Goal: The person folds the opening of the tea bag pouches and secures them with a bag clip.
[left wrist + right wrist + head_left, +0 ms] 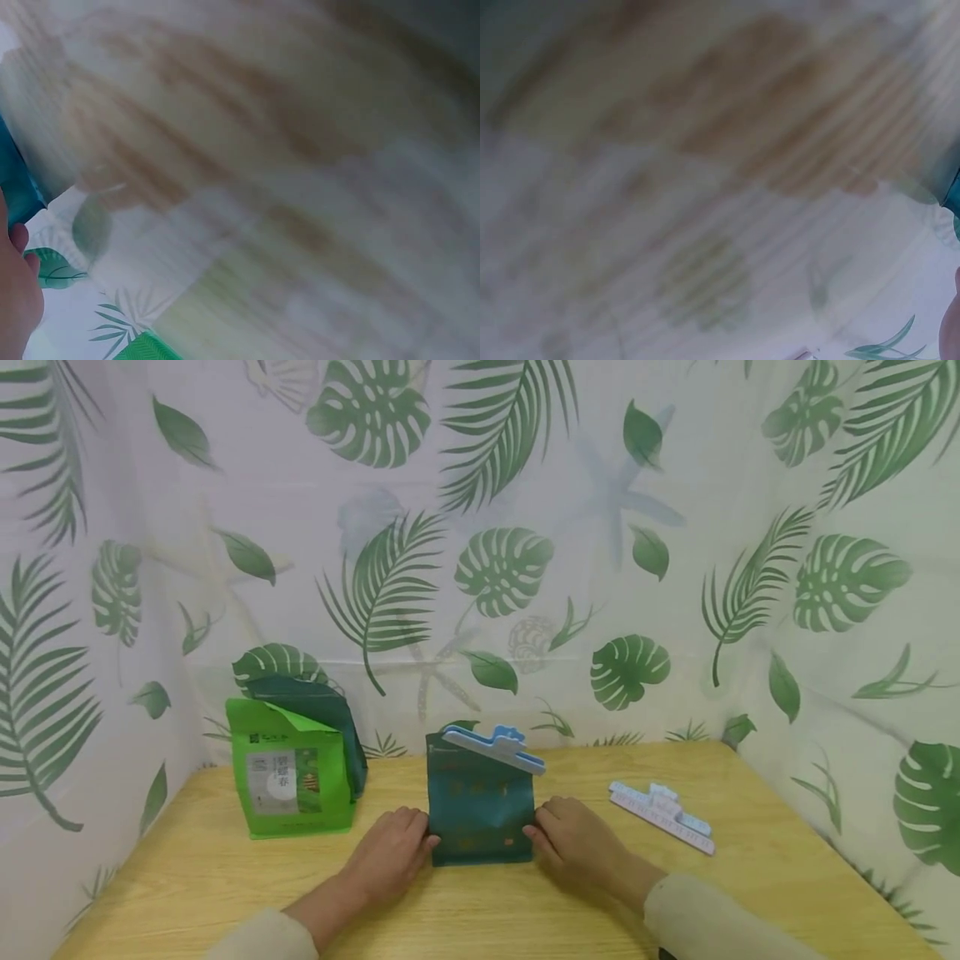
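A dark teal pouch bag [480, 814] stands upright near the middle of the wooden table. Across its folded top sits a blue and white sealing clip [495, 748], slanting down to the right. My left hand [392, 850] holds the bag's lower left edge, thumb in front. On the opposite edge, my right hand [579, 842] grips it the same way. The left wrist view catches a strip of the teal bag [16, 184] beside part of the hand [19, 300]. Only a sliver of the bag [952, 193] enters the right wrist view.
At the left stands a bright green tea bag [288, 785], with another dark teal bag [330, 693] behind it. Two sealing clips, one pale blue [693, 823] and one pinkish [652, 812], lie side by side at the right. Leaf-printed curtains surround the table [420, 918].
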`<state>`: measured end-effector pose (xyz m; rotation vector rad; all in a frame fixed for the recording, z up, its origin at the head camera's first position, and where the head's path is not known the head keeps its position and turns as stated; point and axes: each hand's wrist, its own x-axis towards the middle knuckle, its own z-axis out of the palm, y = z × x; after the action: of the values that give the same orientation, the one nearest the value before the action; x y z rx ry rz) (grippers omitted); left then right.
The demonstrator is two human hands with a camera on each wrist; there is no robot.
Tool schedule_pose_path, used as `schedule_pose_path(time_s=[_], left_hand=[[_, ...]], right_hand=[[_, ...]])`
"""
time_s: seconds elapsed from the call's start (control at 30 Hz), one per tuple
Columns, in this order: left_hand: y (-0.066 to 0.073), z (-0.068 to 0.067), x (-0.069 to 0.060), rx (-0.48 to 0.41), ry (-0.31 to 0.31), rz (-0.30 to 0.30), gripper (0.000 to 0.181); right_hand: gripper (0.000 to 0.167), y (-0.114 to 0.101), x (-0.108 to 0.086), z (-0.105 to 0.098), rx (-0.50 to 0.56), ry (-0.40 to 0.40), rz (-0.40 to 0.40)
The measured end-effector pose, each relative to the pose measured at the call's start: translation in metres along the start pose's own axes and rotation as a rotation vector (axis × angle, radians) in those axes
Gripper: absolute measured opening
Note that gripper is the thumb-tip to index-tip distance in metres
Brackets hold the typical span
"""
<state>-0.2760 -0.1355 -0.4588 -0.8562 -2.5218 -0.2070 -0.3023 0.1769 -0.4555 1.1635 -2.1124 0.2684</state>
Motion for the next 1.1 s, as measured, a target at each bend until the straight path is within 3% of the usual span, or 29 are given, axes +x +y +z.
schedule_pose_path(time_s=[0.33, 0.57, 0.87, 1.1], left_hand=[[-0.002, 0.008, 0.005, 0.002, 0.024, -0.005, 0.019], [-0.007, 0.012, 0.011, 0.007, 0.017, -0.025, 0.019], [-0.011, 0.017, 0.022, 0.06, 0.018, -0.034, 0.02], [-0.014, 0.022, 0.032, 0.073, 0.032, -0.058, 0.021]], right_hand=[[0.02, 0.002, -0.001, 0.005, -0.032, -0.049, 0.027], [0.021, 0.007, 0.002, 0.012, -0.053, -0.033, 0.016], [0.022, 0.011, 0.007, 0.014, -0.101, -0.096, 0.091], [0.025, 0.015, 0.013, 0.018, -0.157, -0.099, 0.142]])
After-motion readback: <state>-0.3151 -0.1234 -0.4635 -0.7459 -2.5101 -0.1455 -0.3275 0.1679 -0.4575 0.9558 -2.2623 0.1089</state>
